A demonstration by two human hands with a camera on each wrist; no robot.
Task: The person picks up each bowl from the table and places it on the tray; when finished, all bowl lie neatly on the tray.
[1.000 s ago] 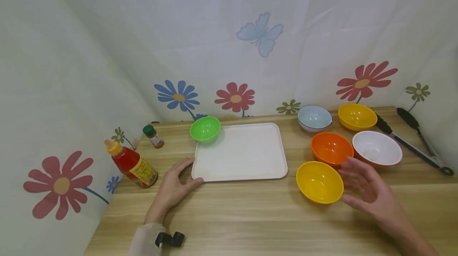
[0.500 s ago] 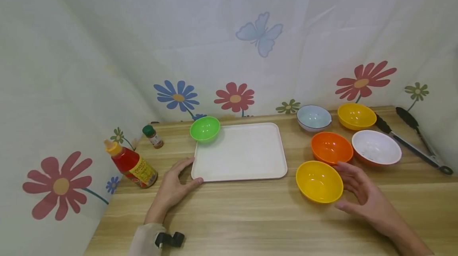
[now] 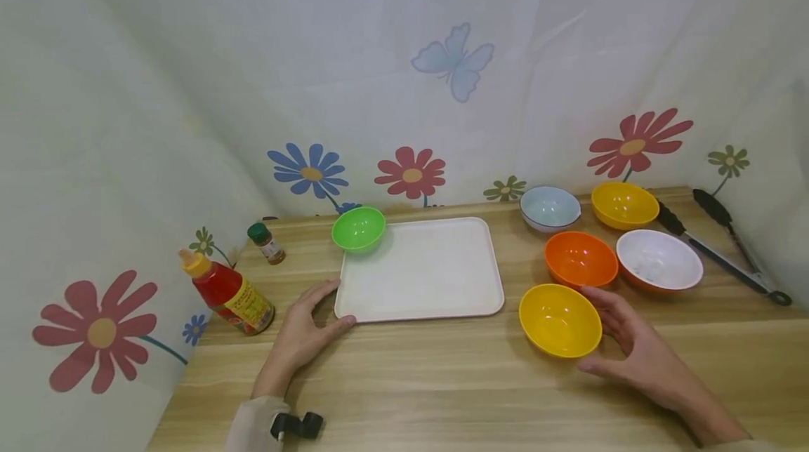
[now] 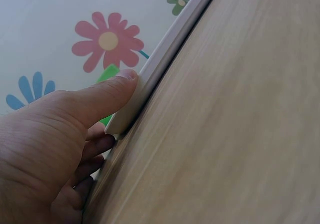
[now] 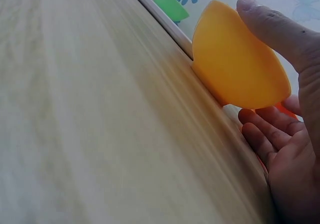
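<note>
My left hand (image 3: 305,329) is at the front left corner of a white rectangular tray (image 3: 423,276). Its thumb touches the front rim and the other fingers lie along the left side; the left wrist view shows the thumb (image 4: 117,87) against the rim. A light green bowl (image 3: 359,229) overlaps the tray's back left corner. On the right, a yellow bowl (image 3: 560,322) stands upright. My right hand (image 3: 635,347) is spread around its right side, thumb in front and fingers behind. In the right wrist view the thumb (image 5: 272,24) overlaps the bowl's upper edge.
Behind the yellow bowl stand an orange bowl (image 3: 580,259), a white bowl with orange outside (image 3: 659,259), a pale blue bowl (image 3: 550,209) and another yellow bowl (image 3: 624,205). Black-tipped tongs (image 3: 727,262) lie far right. A red sauce bottle (image 3: 230,294) and a green-capped spice jar (image 3: 267,243) are left.
My right hand has moved left and closer around the front yellow bowl, its thumb now near the bowl's front right side. The left hand stays at the tray corner. The view has shifted slightly.
</note>
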